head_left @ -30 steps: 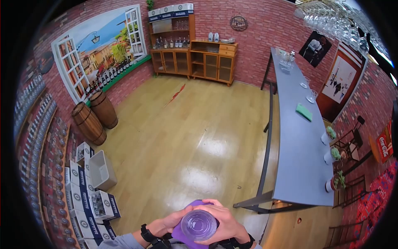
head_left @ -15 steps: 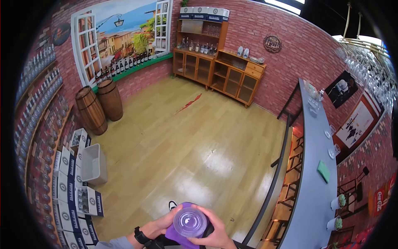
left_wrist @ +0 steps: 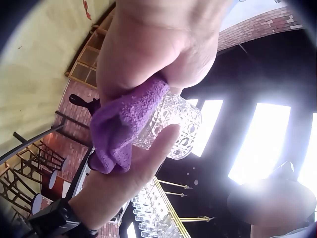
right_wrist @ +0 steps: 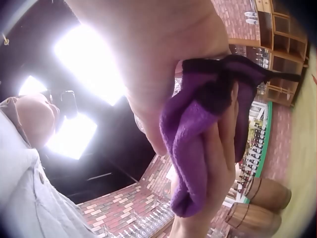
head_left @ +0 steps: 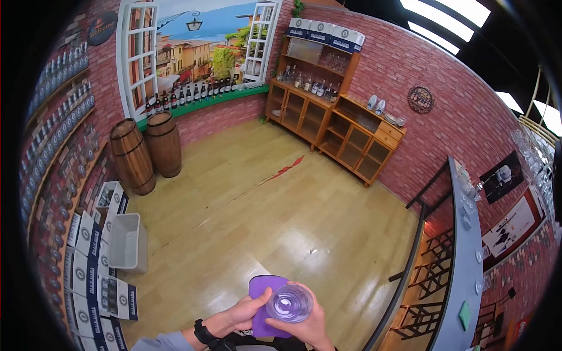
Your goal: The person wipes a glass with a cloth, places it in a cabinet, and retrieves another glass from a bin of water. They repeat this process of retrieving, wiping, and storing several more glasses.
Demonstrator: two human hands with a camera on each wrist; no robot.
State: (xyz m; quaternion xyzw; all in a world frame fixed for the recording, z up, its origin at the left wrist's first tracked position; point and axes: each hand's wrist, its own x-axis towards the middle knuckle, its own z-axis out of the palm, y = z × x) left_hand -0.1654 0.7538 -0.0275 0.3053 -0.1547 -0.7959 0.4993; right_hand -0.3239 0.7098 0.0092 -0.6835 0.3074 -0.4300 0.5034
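A clear drinking glass (head_left: 290,304) with a cut pattern on its side is held low in front of the body, its round mouth toward the head camera. My right hand (head_left: 312,325) grips it from the right, fingers curled round the wall. On the left, my left hand (head_left: 246,315) holds a purple cloth (head_left: 260,285) against the glass, thumb on top of the fabric. The left wrist view shows the patterned glass (left_wrist: 185,130) beyond the bunched cloth (left_wrist: 124,124). In the right wrist view the cloth (right_wrist: 190,148), dark along one edge, covers part of the left hand's fingers.
A long grey bar table (head_left: 456,281) runs along the right, bearing a green cloth (head_left: 465,315) and glassware. White boxes (head_left: 88,275) and a pale bin (head_left: 130,245) line the left. Two barrels (head_left: 133,155) and wooden cabinets (head_left: 357,140) stand farther back.
The head view has swung, so the bar table has shifted right and tilted. Both hands keep hold of the glass and cloth; more cloth now shows left of and above the glass.
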